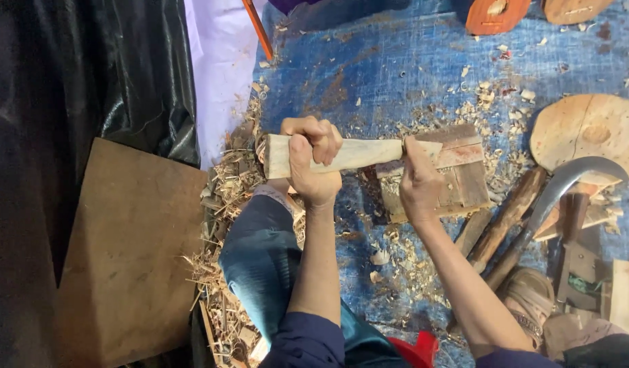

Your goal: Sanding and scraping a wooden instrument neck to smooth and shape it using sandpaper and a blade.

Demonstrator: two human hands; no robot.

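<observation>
While gripped at both ends: pale carved wood piece point(355, 154), lying across wooden block point(457, 178) on blue tarp point(396, 61). Left hand point(313, 160) closed round thick end, right hand point(418, 178) pinching narrow end. Apparently stiff, light, dry; thick end likely best hold.

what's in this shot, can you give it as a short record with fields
setting: blue tarp strewn with wood shavings
left hand: wrapped around the thick end of a pale carved wooden piece
right hand: grips the narrow end, over a small block of planks
tools nearby: curved sickle blade with wooden handle, right of the block
other wood: round wooden disc at right, flat brown board at left
backdrop: black plastic sheet at left
</observation>
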